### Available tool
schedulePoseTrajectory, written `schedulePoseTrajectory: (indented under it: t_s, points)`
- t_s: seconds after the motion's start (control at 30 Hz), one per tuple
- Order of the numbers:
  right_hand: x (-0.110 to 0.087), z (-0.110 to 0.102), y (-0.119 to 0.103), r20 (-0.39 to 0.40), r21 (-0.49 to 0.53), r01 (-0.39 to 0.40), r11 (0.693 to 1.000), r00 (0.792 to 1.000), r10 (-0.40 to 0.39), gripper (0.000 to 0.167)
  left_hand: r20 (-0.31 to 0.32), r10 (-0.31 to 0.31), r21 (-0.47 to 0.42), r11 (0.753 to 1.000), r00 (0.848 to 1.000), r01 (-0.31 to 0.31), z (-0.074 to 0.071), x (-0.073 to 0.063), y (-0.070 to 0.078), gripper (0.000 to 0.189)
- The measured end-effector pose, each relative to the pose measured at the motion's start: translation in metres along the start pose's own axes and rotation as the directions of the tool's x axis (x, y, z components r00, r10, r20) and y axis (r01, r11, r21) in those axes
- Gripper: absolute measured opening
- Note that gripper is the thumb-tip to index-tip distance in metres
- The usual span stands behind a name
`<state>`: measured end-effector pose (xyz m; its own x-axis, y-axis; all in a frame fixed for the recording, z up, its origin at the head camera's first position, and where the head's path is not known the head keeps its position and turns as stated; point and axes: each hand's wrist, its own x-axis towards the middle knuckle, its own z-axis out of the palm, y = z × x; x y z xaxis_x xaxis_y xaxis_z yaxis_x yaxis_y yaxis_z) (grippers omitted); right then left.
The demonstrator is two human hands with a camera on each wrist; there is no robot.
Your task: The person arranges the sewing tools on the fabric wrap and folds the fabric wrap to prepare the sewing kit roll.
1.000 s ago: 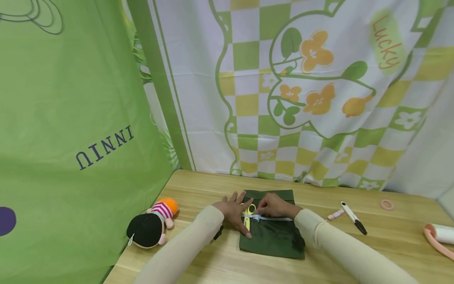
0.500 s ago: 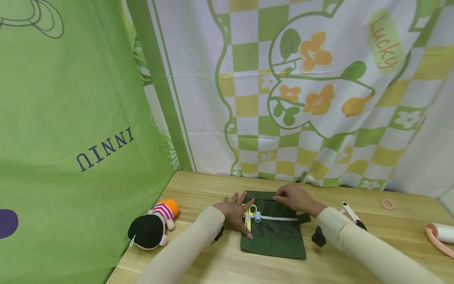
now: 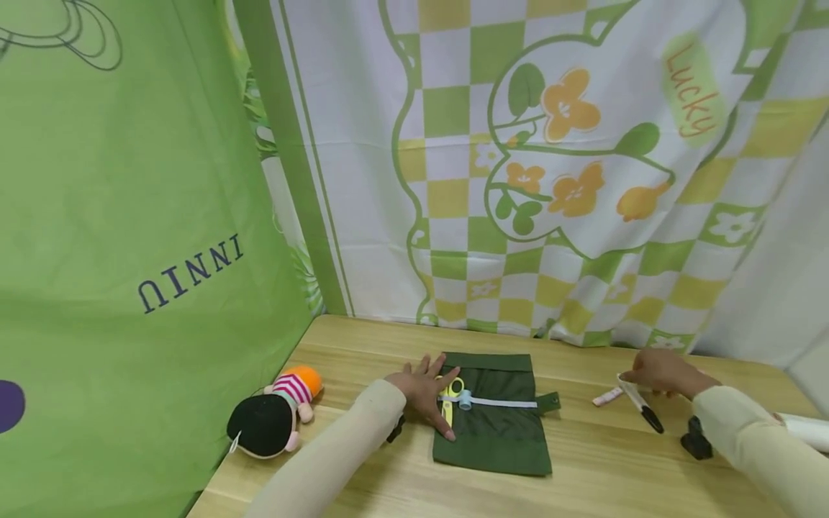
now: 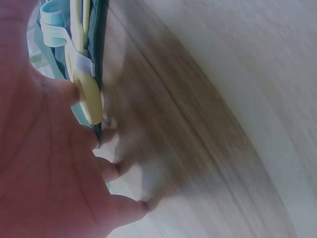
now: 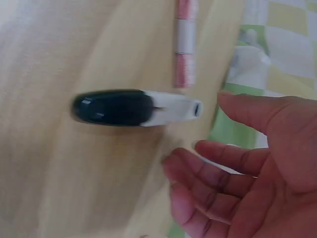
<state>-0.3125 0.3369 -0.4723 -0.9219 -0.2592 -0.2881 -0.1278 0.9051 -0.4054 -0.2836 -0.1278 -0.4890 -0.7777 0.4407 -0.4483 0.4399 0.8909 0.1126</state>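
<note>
A dark green fabric pouch (image 3: 492, 442) lies unfolded on the table, a white elastic band (image 3: 505, 403) running across it. Yellow scissors (image 3: 447, 410) and a small light blue cylinder (image 3: 465, 400) sit under the band. My left hand (image 3: 424, 396) rests with spread fingers on the pouch's left edge, partly over the scissors; its thumb touches a yellow handle in the left wrist view. At the right, my right hand (image 3: 667, 373) hovers by the white end of a slim white tool with a black end (image 5: 121, 107). Its thumb and loosely bent fingers stand apart, holding nothing.
A pink-and-white strip (image 3: 607, 396) lies left of the white tool. A doll (image 3: 272, 417) lies at the table's left. A white roll (image 3: 803, 430) stands at the far right, partly behind the right sleeve. Printed curtains (image 3: 447, 180) border the table's back and left.
My right hand has left the light blue cylinder under the band, lifted off the pouch and travelled right to the white tool. The left hand stays on the pouch.
</note>
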Motion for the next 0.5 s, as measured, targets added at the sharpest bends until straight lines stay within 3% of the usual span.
schedulePoseTrajectory:
  t_s: [0.2,0.5]
  points:
    - [0.006,0.018,0.006,-0.001,0.048,-0.043,0.998,0.999,0.043,0.053,0.003,0.004,0.009,1.0,1.0,-0.004,0.003,0.0,0.001,0.123]
    - [0.008,0.013,0.0,-0.067,0.024,-0.054,0.998,0.996,0.056,0.037,0.001,0.005,-0.019,1.0,1.0,-0.005,-0.003,-0.001,0.002,0.125]
